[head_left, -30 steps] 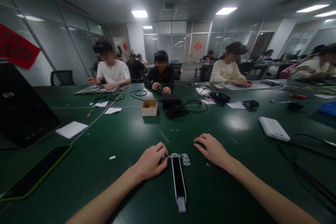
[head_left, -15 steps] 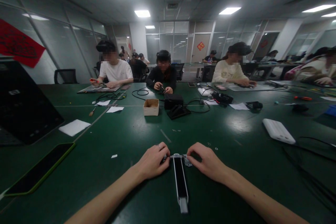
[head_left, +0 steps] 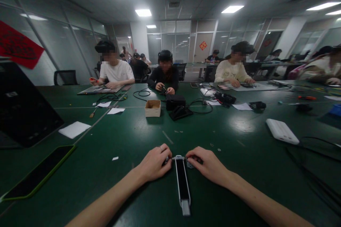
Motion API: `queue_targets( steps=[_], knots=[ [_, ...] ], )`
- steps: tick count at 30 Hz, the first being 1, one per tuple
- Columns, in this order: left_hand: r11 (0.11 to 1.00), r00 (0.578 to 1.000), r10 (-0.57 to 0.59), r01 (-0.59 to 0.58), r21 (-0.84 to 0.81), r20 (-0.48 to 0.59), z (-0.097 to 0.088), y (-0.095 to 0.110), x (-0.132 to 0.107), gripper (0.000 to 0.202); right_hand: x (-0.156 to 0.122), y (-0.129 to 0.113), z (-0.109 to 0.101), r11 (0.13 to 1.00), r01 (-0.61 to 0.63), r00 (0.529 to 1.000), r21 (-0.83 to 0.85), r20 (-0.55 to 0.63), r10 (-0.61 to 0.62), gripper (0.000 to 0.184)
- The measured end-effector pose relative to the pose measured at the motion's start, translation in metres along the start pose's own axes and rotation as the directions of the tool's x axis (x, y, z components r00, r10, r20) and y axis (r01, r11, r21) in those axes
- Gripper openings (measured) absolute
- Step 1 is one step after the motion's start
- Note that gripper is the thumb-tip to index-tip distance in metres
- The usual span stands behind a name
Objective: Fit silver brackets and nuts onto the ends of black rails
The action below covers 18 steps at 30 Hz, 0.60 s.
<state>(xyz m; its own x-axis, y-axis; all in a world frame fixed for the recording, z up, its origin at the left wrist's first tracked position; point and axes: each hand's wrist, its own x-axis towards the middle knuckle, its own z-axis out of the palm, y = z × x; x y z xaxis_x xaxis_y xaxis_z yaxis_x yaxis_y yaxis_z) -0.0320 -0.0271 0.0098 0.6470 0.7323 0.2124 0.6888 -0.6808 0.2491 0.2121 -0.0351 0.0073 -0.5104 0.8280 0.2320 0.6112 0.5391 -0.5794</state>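
We find the left hand (head_left: 153, 163) and right hand (head_left: 209, 165) with their grips closed on the 2 sides of a small metal bracket (head_left: 189, 165) at the far end of a slim black-and-silver rail (head_left: 182, 184). The rail lies flat on the green table (head_left: 128, 138), lengthwise between the forearms. Uneven pressure from the 2 hands can twist the bracket or skew the rail (nothing clamps it down). A careless sweep of the right hand can also scatter the tiny metal rings (head_left: 218, 149) lying just beyond it.
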Motion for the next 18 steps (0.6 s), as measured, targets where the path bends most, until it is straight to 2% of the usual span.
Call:
queue_targets(
  steps=[5,14,18],
  knots=[
    [1.000,1.000,-0.004,0.004,0.001,-0.003,0.0008,-0.0003,-0.0006,0.012,-0.0004,-0.0035,-0.0023,1.000,-0.021,1.000,0.016,0.016,0.021,0.017],
    [1.000,1.000,-0.021,0.021,0.002,0.019,-0.0031,0.0030,-0.0001,0.012,0.0002,-0.0007,-0.0037,0.999,0.028,1.000,0.027,0.013,-0.028,0.016],
    [1.000,1.000,-0.018,0.018,0.000,0.024,-0.0033,0.0025,-0.0001,0.012,0.0000,-0.0001,-0.0048,0.999,0.013,1.000,0.039,0.026,-0.014,0.016]
  ],
)
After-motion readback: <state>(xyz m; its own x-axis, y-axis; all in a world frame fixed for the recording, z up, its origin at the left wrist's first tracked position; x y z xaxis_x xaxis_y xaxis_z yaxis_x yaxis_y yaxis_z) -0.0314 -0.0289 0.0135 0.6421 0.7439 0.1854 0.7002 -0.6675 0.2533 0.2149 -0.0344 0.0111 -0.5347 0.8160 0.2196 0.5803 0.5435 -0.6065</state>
